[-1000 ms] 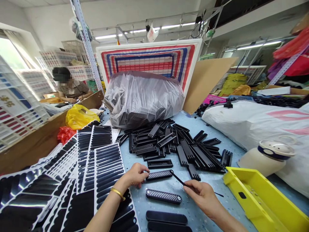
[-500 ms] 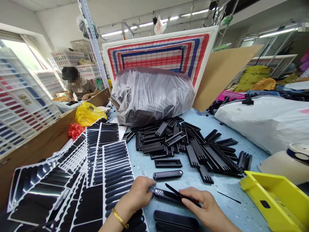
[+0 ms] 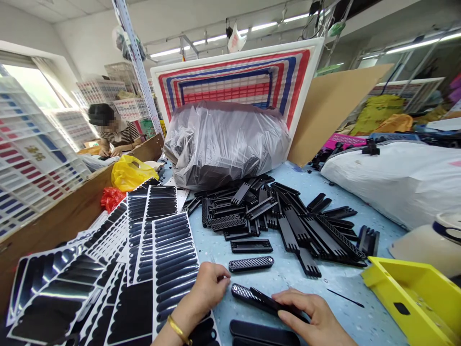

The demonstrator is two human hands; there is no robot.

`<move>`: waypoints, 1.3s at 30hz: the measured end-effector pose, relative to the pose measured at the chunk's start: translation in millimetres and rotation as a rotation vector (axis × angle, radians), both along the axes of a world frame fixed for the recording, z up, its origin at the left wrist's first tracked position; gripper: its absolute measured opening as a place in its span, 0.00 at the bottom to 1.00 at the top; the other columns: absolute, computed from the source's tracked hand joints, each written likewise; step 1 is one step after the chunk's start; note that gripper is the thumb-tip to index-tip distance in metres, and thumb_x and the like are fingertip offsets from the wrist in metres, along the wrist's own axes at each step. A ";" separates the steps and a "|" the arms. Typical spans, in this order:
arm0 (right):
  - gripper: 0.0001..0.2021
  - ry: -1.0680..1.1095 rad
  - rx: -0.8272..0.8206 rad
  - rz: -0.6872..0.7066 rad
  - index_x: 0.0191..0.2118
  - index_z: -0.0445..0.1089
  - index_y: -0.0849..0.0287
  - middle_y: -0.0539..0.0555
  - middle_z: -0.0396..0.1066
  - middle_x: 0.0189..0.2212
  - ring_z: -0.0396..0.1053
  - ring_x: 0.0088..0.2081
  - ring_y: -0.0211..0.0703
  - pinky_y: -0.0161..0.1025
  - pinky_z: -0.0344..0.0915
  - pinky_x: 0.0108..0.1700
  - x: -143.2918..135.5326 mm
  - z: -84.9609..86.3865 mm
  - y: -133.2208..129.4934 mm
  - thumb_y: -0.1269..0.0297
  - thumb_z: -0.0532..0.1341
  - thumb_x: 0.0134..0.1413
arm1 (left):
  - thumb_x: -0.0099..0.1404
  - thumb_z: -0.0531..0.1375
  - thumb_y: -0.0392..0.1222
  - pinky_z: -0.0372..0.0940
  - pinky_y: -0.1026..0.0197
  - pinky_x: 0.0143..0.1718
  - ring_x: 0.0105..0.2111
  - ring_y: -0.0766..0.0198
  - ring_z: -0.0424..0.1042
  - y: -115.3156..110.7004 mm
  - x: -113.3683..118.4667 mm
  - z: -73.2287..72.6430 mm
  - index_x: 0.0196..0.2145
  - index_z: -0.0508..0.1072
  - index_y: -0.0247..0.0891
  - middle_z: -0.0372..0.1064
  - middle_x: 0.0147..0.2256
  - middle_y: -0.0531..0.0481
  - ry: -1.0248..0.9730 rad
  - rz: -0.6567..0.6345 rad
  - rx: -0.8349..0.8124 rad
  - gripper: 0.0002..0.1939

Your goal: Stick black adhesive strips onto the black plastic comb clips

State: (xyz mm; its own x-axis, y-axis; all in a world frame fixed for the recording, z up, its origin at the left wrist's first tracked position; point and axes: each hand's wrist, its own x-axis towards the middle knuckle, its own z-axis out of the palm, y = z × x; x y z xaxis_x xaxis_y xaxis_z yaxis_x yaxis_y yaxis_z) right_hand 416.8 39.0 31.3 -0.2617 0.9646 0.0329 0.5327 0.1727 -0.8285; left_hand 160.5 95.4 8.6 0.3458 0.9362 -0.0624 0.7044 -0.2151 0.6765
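Observation:
A long black plastic piece with a patterned top (image 3: 245,291) lies at a slant on the table. My right hand (image 3: 306,310) grips its right end, thumb in front and fingers over the top. A narrow black strip (image 3: 264,297) lies along that piece and runs under my right fingers. Left of the piece, my left hand (image 3: 212,286) is closed, thumb and fingertips together and apart from the piece; anything in the pinch is too small to make out. Beyond, a similar patterned piece (image 3: 251,264) and a plain-framed one (image 3: 251,246) lie flat. Smooth black pieces (image 3: 264,331) lie nearest me.
Sheets of black stickers (image 3: 173,259) overlap on the left. A heap of black parts (image 3: 259,206) spreads before a plastic-wrapped bundle (image 3: 230,144). A yellow bin (image 3: 414,293) and white sack (image 3: 396,178) stand right. A person (image 3: 115,134) sits at far left.
The strip, which stuck up at an angle, now lies lower along the patterned piece. My right hand and the piece have shifted slightly right and nearer; the left hand is apart from the piece's end.

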 end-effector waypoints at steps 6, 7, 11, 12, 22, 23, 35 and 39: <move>0.12 0.023 -0.015 -0.006 0.32 0.81 0.54 0.57 0.82 0.33 0.78 0.37 0.54 0.45 0.73 0.43 0.1 -4.4 -1.9 0.56 0.61 0.50 | 0.60 0.58 0.33 0.67 0.61 0.40 0.35 0.57 0.78 16.4 9.2 4.3 0.35 0.83 0.40 0.81 0.33 0.48 -0.080 0.055 0.058 0.13; 0.12 0.024 -0.016 -0.006 0.33 0.81 0.54 0.56 0.82 0.33 0.78 0.37 0.53 0.45 0.73 0.43 -0.3 -4.6 -2.3 0.56 0.61 0.50 | 0.59 0.58 0.33 0.67 0.60 0.40 0.35 0.56 0.78 18.4 10.9 4.3 0.34 0.83 0.40 0.81 0.33 0.47 -0.085 0.045 0.059 0.13; 0.13 0.015 -0.022 -0.002 0.33 0.81 0.55 0.56 0.81 0.32 0.77 0.37 0.53 0.45 0.72 0.42 -1.3 -3.0 -3.2 0.56 0.60 0.51 | 0.58 0.59 0.33 0.67 0.58 0.40 0.35 0.54 0.78 20.9 13.4 4.2 0.35 0.83 0.39 0.81 0.33 0.46 -0.105 0.034 0.051 0.13; 0.13 0.012 -0.025 -0.003 0.33 0.81 0.56 0.57 0.81 0.32 0.77 0.36 0.53 0.45 0.72 0.42 -1.2 -2.5 -3.3 0.56 0.60 0.51 | 0.57 0.59 0.33 0.67 0.58 0.40 0.34 0.54 0.77 20.4 13.2 4.4 0.35 0.83 0.39 0.81 0.32 0.46 -0.114 0.039 0.045 0.13; 0.12 0.031 -0.038 -0.006 0.33 0.81 0.56 0.56 0.81 0.32 0.77 0.36 0.52 0.45 0.71 0.42 -1.4 -3.0 -3.6 0.57 0.61 0.50 | 0.62 0.54 0.36 0.60 0.65 0.19 0.16 0.66 0.67 25.6 13.8 -4.7 0.43 0.77 0.29 0.67 0.19 0.55 -0.299 0.245 -0.190 0.16; 0.12 0.032 -0.037 -0.005 0.32 0.81 0.56 0.56 0.81 0.31 0.77 0.36 0.52 0.44 0.71 0.41 -1.7 -2.3 -3.5 0.57 0.60 0.50 | 0.62 0.55 0.37 0.58 0.66 0.17 0.14 0.67 0.65 27.1 14.9 -5.8 0.44 0.76 0.28 0.66 0.18 0.57 -0.319 0.262 -0.224 0.16; 0.14 0.020 -0.060 0.017 0.33 0.81 0.57 0.57 0.81 0.33 0.77 0.38 0.53 0.46 0.71 0.43 -2.2 2.6 -3.2 0.57 0.60 0.51 | 0.53 0.63 0.37 0.45 0.70 0.09 0.10 0.70 0.64 31.7 20.0 0.1 0.22 0.67 0.37 0.65 0.13 0.57 -0.546 0.309 -0.492 0.07; 0.13 0.027 -0.064 0.019 0.34 0.81 0.57 0.57 0.81 0.33 0.77 0.38 0.53 0.45 0.71 0.43 -1.7 0.7 -2.8 0.57 0.61 0.51 | 0.51 0.64 0.37 0.43 0.71 0.08 0.09 0.70 0.64 32.5 20.3 -1.1 0.20 0.66 0.37 0.64 0.12 0.57 -0.595 0.330 -0.513 0.08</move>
